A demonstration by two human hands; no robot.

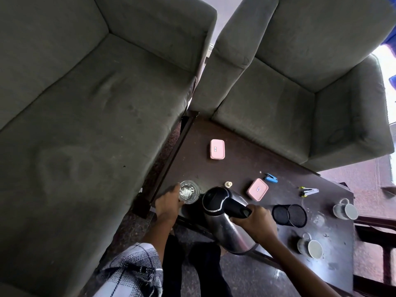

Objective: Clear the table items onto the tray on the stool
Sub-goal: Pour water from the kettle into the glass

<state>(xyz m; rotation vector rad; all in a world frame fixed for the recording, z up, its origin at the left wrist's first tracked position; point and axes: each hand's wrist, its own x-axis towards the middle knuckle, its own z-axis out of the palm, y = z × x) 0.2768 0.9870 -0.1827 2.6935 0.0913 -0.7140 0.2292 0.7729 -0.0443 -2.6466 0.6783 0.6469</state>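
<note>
Left grip [168, 203]: your fingers wrap the glass [189, 191] at the desk [235, 163] corner.
Right grip [256, 221]: clenched on the kettle [225, 219] handle.

The dark brown wooden table [235, 163] holds two pink boxes [217, 149] – plus two grey mugs [345, 209], a black mesh pot [289, 215], a blue stapler [271, 178].
</note>
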